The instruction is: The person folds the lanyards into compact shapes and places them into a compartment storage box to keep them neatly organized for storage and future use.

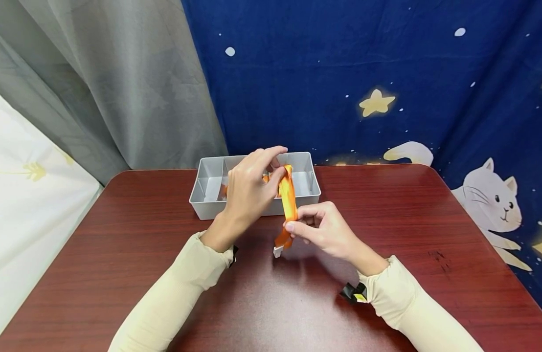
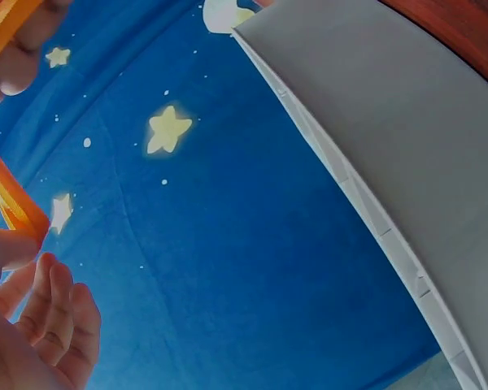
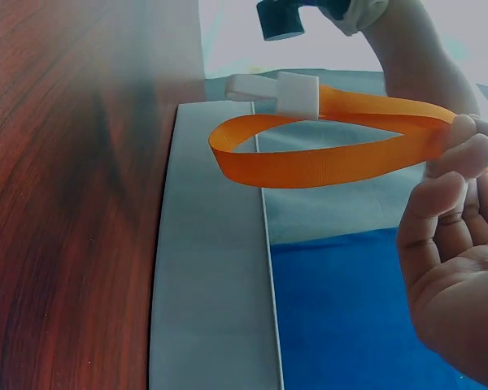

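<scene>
An orange webbing strap (image 1: pixel 289 198) with a white plastic clip (image 1: pixel 277 252) at its lower end hangs folded into a loop just in front of a grey divided tray (image 1: pixel 202 199). My left hand (image 1: pixel 282 172) pinches the strap's top fold above the tray's front wall. Lower down, my right hand (image 1: pixel 293 226) pinches the strap between thumb and forefinger, just above the clip. The right wrist view shows the strap (image 3: pixel 333 166) as an open loop with the clip (image 3: pixel 298 94) beside the tray wall (image 3: pixel 211 244). A bit of the strap (image 2: pixel 13 197) appears in the left wrist view.
The tray stands at the far middle of a dark red wooden table (image 1: pixel 134 244). More orange material (image 1: pixel 224 189) lies in the tray, mostly hidden by my left hand. A blue star-patterned cloth (image 1: pixel 341 73) and a grey curtain (image 1: pixel 121 88) hang behind.
</scene>
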Tool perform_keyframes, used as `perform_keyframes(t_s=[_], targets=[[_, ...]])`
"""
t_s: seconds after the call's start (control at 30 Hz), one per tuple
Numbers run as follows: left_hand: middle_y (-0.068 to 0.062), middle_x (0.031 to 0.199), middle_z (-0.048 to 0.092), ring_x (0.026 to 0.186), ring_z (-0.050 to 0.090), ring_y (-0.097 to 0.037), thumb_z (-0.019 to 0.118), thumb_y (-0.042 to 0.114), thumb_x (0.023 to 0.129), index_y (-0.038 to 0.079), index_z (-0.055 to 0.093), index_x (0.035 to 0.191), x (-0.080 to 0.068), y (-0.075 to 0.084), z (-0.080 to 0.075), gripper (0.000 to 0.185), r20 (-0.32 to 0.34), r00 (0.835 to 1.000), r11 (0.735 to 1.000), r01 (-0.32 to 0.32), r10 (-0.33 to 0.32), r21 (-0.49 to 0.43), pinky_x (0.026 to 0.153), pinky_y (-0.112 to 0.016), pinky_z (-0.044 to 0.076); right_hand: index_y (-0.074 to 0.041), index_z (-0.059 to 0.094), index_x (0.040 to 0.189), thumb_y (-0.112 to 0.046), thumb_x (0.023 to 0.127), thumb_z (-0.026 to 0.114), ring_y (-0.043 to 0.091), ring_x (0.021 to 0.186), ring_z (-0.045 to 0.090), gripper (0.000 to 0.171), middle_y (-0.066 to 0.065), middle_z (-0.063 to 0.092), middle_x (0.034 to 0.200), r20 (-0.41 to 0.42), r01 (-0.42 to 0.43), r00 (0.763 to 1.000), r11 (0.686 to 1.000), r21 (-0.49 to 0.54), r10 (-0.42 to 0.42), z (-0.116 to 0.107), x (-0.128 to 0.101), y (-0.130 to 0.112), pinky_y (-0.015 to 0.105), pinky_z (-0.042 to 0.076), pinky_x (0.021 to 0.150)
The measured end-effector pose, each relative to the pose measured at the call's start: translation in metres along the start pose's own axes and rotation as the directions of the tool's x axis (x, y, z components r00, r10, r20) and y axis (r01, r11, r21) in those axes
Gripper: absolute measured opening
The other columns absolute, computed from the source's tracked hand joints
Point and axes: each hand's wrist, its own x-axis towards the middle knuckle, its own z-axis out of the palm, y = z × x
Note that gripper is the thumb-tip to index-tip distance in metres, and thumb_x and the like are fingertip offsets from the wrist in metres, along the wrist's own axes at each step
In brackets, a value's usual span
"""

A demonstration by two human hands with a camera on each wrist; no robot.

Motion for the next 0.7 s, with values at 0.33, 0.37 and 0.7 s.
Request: perform_keyframes(t_s=[0.33, 0.37, 0.7], targets=[[-0.002, 0.085, 0.066, 0.072, 0.060, -0.019, 0.070, 0.005, 0.089, 0.009, 0.069, 0.117, -0.007, -0.006, 0.003, 0.028, 0.053, 0.998, 0.999, 0.017, -0.019, 0.039, 0.057, -0.032, 0.047, 0.004, 0.071, 0.087, 0.003, 0.090, 0.067, 0.014, 0.049, 0.051, 0.005, 0.013, 0.063, 0.068, -0.052, 0.056, 0.997, 0.998, 0.033, -0.054, -0.005, -0.001, -0.007, 0.027, 0.046, 0.045], [-0.002, 0.086, 0.067, 0.074, 0.061, -0.019, 0.070, 0.004, 0.089, 0.010, 0.069, 0.117, -0.008, -0.007, 0.004, 0.029, 0.057, 0.998, 0.999, 0.012, -0.015, 0.043, 0.058, -0.033, 0.048, 0.004, 0.071, 0.087, 0.003, 0.090, 0.067, 0.014, 0.049, 0.051, 0.005, 0.014, 0.062, 0.067, -0.062, 0.063, 0.996, 0.997, 0.036, -0.060, -0.006, -0.001, -0.008, 0.027, 0.046, 0.045], [-0.004, 0.092, 0.069, 0.081, 0.062, -0.020, 0.073, 0.006, 0.089, 0.010, 0.067, 0.120, -0.020, -0.010, 0.010, 0.031, 0.109, 0.991, 0.994, -0.086, 0.078, 0.071, 0.062, -0.033, 0.051, 0.007, 0.069, 0.087, 0.005, 0.089, 0.066, 0.016, 0.048, 0.047, 0.004, 0.010, 0.062, 0.066, -0.151, 0.132, 0.981, 0.989, 0.069, -0.121, -0.009, -0.002, -0.013, 0.027, 0.043, 0.043]])
